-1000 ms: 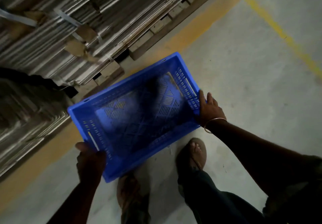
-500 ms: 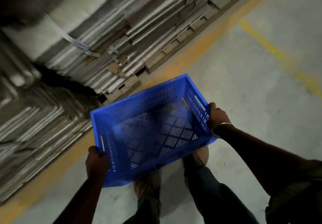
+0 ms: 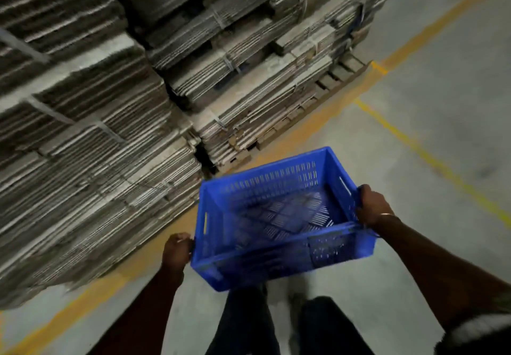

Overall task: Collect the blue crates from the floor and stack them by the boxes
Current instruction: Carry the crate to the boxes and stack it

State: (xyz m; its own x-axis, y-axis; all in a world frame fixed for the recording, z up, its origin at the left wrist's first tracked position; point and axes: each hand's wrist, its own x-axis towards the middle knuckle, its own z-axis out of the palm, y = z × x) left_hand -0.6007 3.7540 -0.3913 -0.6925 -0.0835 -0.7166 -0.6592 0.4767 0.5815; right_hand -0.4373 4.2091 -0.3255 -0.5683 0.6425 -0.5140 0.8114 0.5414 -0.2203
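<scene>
Strapped bundles of flattened cardboard [image 3: 91, 122] stacked high at left and centre, resting on a wooden pallet [image 3: 326, 97]. Grey concrete floor [image 3: 431, 111] to the right, crossed by a broad orange stripe [image 3: 312, 125] along the pallet and a thinner yellow line [image 3: 431, 158].

One head-worn wide-angle camera looks forward and steeply down, close over the blue crate [image 3: 279, 213], facing stacked cardboard [image 3: 110, 133] and the floor [image 3: 414, 119].

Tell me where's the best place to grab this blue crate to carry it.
Grip the blue crate at its two short end walls, one hand from each side, as the left hand and right hand do now; each end wall has a handle slot below the rim.
</scene>
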